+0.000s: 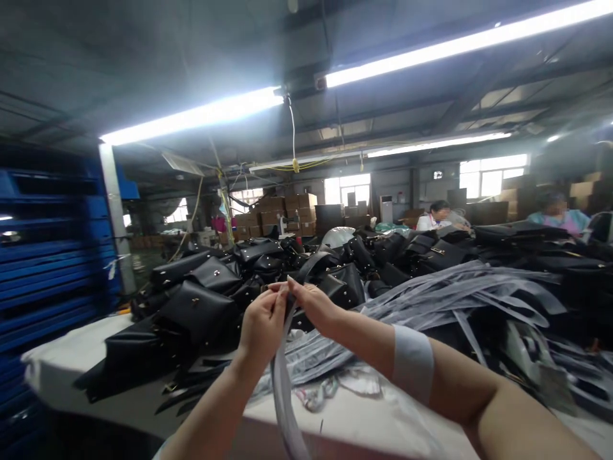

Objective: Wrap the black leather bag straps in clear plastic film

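Observation:
My left hand [262, 321] and my right hand [315, 308] meet over the table, fingers pinched together on a long bag strap [281, 390]. It looks black, with a greyish see-through film along it. One part hangs below the hands past the table's front edge, and a dark piece arches up behind them. The fingers hide the exact spot they pinch. Just beyond the hands lies a heap of black bags [204, 310] with small metal studs. Under my right forearm spreads a pile of film-wrapped straps [421, 297].
A white-covered table [354, 415] carries the bags, straps and a small crumpled cloth [318, 393]. Blue racks [52, 268] stand at the left beside a pale post [115, 223]. Two people sit across at the right. Cardboard boxes [301, 211] are stacked behind.

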### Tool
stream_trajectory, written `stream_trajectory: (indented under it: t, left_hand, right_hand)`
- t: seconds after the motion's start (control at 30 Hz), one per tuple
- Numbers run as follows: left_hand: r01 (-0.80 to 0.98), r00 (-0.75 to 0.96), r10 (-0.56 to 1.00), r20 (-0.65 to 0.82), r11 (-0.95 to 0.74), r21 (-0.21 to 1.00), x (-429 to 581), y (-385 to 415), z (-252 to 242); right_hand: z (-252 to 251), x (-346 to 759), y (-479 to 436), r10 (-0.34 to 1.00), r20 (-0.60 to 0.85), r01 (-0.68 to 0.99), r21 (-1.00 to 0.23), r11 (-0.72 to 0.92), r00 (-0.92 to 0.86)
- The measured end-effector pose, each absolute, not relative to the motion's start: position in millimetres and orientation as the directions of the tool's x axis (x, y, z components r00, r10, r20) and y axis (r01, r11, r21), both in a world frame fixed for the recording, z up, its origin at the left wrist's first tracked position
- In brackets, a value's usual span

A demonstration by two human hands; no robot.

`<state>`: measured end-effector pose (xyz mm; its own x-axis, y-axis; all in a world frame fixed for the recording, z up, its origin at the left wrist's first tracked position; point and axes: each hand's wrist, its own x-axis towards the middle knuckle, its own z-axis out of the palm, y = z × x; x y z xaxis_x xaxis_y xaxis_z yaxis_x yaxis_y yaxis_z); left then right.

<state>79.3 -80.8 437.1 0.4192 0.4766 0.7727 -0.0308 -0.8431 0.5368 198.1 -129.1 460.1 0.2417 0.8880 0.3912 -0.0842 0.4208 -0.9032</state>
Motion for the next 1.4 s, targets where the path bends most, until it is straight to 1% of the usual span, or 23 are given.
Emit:
stream_trajectory:
  t: [0.13,0.2,0.27,0.33,0.4,0.43,0.53,0.6,0.67,0.73,0.8,0.97,1.1,1.23,1.3,1.4]
  left_hand:
    - [-0.018,0.558,0.514,0.652,-0.778,0.629,87.2,-83.0,425.9]
    - [-0.044,0.568,0.545,0.617,-0.728,0.684,92.2,-79.8,428.6]
    - [-0.092,0.533,0.593,0.604,-0.669,0.738,96.8,-73.0,443.1]
    - [-0.167,0.502,0.626,0.596,-0.606,0.778,100.5,-65.5,463.9]
    - [-0.242,0.512,0.628,0.586,-0.549,0.800,103.1,-61.2,482.0]
    - [-0.263,0.524,0.622,0.582,-0.531,0.805,103.9,-60.9,487.9]
    - [-0.241,0.537,0.607,0.586,-0.555,0.796,103.6,-65.6,492.2]
    - [-0.195,0.517,0.592,0.618,-0.622,0.759,101.0,-69.7,488.7]
    - [-0.156,0.494,0.570,0.657,-0.685,0.711,97.7,-72.0,485.0]
    - [-0.127,0.477,0.554,0.683,-0.725,0.677,95.0,-72.3,482.6]
    - [-0.113,0.477,0.549,0.687,-0.736,0.667,93.7,-71.7,480.5]
    - [-0.128,0.519,0.561,0.645,-0.695,0.708,93.6,-70.0,469.3]
    - [-0.137,0.593,0.580,0.559,-0.611,0.779,93.9,-68.4,458.2]
    - [-0.149,0.678,0.604,0.419,-0.446,0.883,93.7,-68.3,452.3]
    - [-0.156,0.738,0.572,0.357,-0.370,0.916,92.9,-68.7,450.3]
    - [-0.104,0.829,0.483,0.281,-0.360,0.927,91.1,-68.0,445.3]
  right_hand:
    - [493.7,224.8,-129.2,0.820,0.332,-0.118,-0.895,0.430,0.467]
    - [511.1,232.4,-126.8,0.781,0.339,-0.094,-0.889,0.448,0.525]
    - [519.0,227.8,-124.9,0.793,0.387,-0.040,-0.888,0.457,0.471]
    - [520.0,215.8,-124.6,0.834,0.424,-0.014,-0.889,0.458,0.354]
    - [522.2,205.6,-126.4,0.859,0.445,-0.006,-0.887,0.461,0.255]
    - [525.9,203.5,-128.0,0.860,0.453,0.000,-0.885,0.466,0.236]
    - [546.3,210.4,-135.1,0.820,0.493,0.032,-0.862,0.506,0.291]
    - [559.2,220.7,-140.4,0.780,0.518,0.042,-0.841,0.539,0.351]
    - [564.0,229.4,-144.7,0.773,0.516,0.038,-0.839,0.542,0.368]
    - [560.0,234.6,-147.6,0.795,0.500,0.022,-0.851,0.525,0.344]
    - [550.4,237.8,-148.8,0.818,0.477,0.005,-0.865,0.502,0.322]
    - [526.5,247.5,-145.9,0.858,0.400,-0.034,-0.901,0.433,0.323]
    - [514.4,253.7,-142.7,0.890,0.307,-0.103,-0.928,0.359,0.336]
    - [506.0,257.3,-140.7,0.908,0.259,-0.124,-0.942,0.313,0.329]
    - [502.7,258.6,-139.7,0.913,0.259,-0.116,-0.944,0.308,0.316]
    - [499.1,259.0,-137.8,0.923,0.272,-0.113,-0.943,0.312,0.272]
